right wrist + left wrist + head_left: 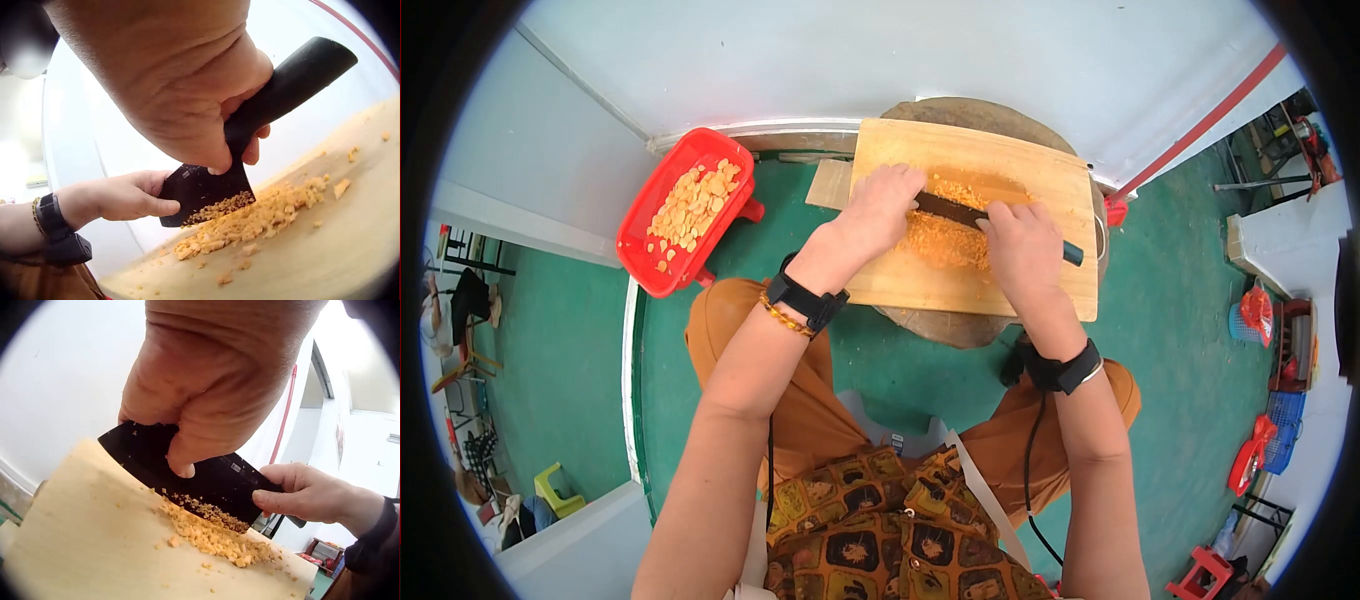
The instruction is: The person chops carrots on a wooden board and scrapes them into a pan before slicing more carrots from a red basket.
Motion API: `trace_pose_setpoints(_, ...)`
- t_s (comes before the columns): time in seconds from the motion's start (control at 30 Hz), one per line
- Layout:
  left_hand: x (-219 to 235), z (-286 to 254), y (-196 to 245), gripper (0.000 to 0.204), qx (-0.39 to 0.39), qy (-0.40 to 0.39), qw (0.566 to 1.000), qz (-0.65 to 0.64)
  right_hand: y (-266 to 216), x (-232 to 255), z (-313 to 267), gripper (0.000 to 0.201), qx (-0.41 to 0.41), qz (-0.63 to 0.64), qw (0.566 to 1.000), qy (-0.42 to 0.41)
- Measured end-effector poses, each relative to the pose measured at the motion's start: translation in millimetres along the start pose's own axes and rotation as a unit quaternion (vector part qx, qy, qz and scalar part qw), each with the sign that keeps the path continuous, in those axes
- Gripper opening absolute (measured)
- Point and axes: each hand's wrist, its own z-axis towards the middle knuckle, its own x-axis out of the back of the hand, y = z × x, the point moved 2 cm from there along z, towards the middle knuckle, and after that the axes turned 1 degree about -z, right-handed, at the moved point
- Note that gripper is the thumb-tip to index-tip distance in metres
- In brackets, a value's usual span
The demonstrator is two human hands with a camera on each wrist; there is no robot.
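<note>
A cleaver with a black blade and a dark handle stands edge down over a wooden cutting board. My left hand pinches the top of the blade near its far end, thumb on one face. At the other end, my right hand grips the cleaver where blade meets handle, its thumb on the blade. Finely chopped orange food bits are heaped on the board along the cutting edge. More crumbs cling to the lower blade face.
The board lies on a round wooden block. To the left, a red plastic basin on legs holds orange slices. A white wall rises just behind the board. Baskets and a red stool stand at the far right.
</note>
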Motion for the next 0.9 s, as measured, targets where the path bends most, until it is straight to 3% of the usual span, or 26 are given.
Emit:
trace_pose_setpoints(0.23, -9.7, -0.2, -3.1, 0.023, 0.029, -0.030, 0.999, 0.005, 1.7, -4.5, -2.1, 0.016, 0.021, -0.005, 1.000, 0.015)
trace_pose_setpoints(0.43, 13.7, 2.3, 9.4, 0.024, 0.008, -0.009, 1.000, -0.010, -2.0, 12.6, 3.0, 0.016, -0.005, -0.002, 1.000, 0.008)
trace_pose_setpoints(0.53, -9.7, -0.7, -7.5, 0.024, 0.037, -0.057, 0.998, 0.010, 1.5, -9.2, -4.1, 0.016, 0.015, 0.001, 1.000, 0.002)
trace_pose_setpoints(0.73, 7.4, 1.5, 2.2, 0.024, -0.018, 0.006, 1.000, -0.012, -3.4, 9.8, 3.1, 0.016, -0.014, -0.005, 1.000, -0.011)
trace_pose_setpoints(0.83, -8.3, 2.3, -12.1, 0.024, -0.018, -0.033, 0.999, -0.002, 3.4, -6.6, -1.6, 0.016, 0.021, -0.003, 1.000, -0.012)
trace_pose_setpoints(0.9, -7.4, 0.3, -9.4, 0.019, -0.015, -0.006, 1.000, -0.001, 1.3, -5.2, -1.0, 0.016, 0.011, -0.002, 1.000, -0.017)
